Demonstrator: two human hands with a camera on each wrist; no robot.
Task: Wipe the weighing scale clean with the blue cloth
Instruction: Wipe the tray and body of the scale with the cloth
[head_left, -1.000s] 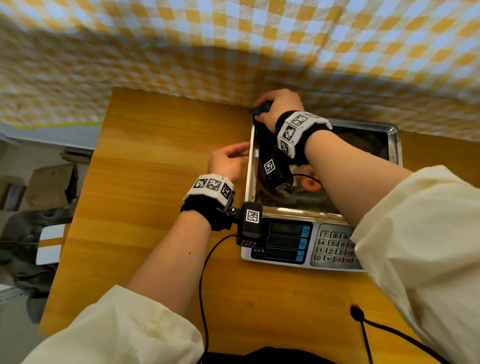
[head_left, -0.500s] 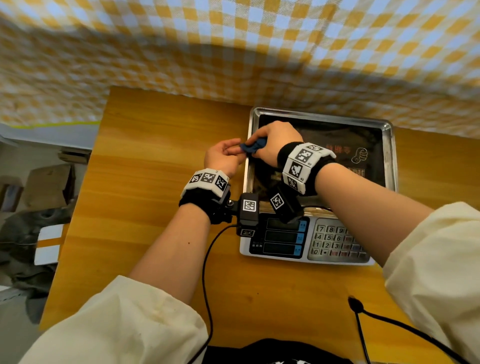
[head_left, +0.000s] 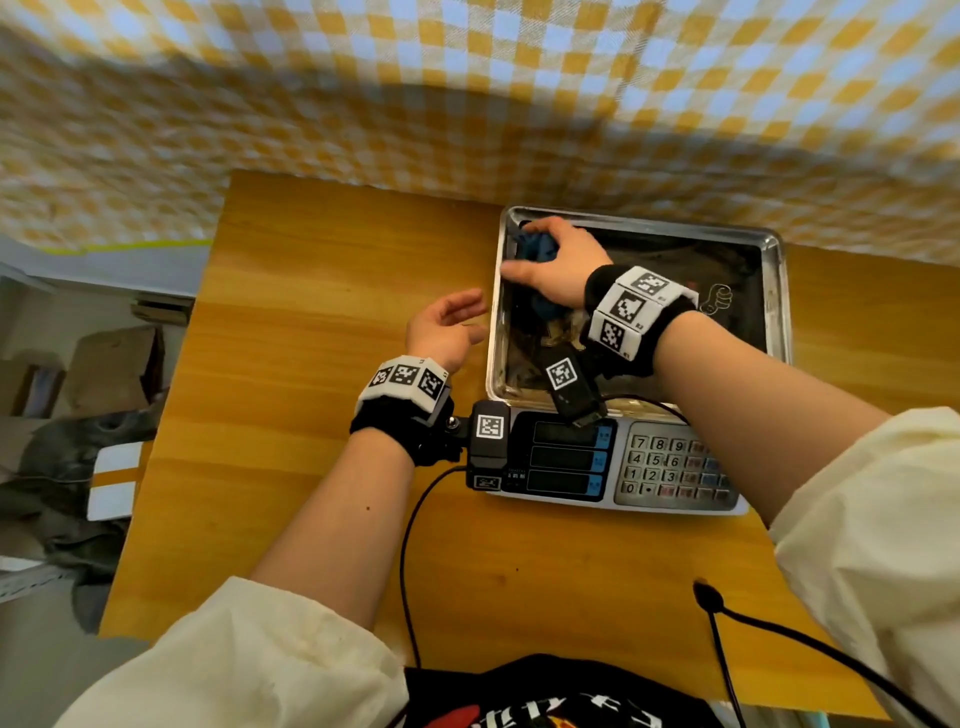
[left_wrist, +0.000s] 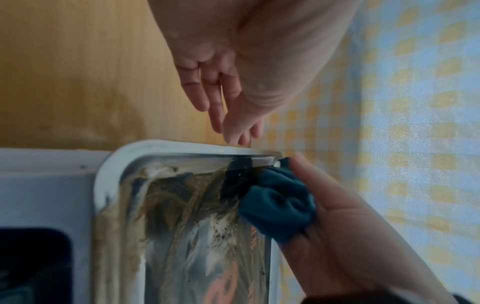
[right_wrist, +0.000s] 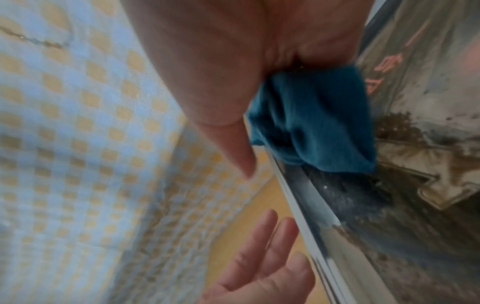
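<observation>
Scale pan (head_left: 774, 291): polished metal, glossy, mirror-like, smeared with brown and dark grime beside the fingers (right_wrist: 233, 144). Scale body (head_left: 566, 501): smooth plastic, pale grey, with dark glossy display windows. Cloth (left_wrist: 278, 207): soft blue fabric, matt, bunched under the fingers. Surface (head_left: 311, 291): wood, honey-coloured, smooth with a slight sheen. Backdrop (head_left: 363, 78): woven checked fabric, matt. Sleeves (head_left: 260, 665): cream cloth, matt.

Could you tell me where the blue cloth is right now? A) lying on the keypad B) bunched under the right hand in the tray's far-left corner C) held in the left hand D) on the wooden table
B: the right hand presses the bunched blue cloth into the far-left corner of the tray.
</observation>
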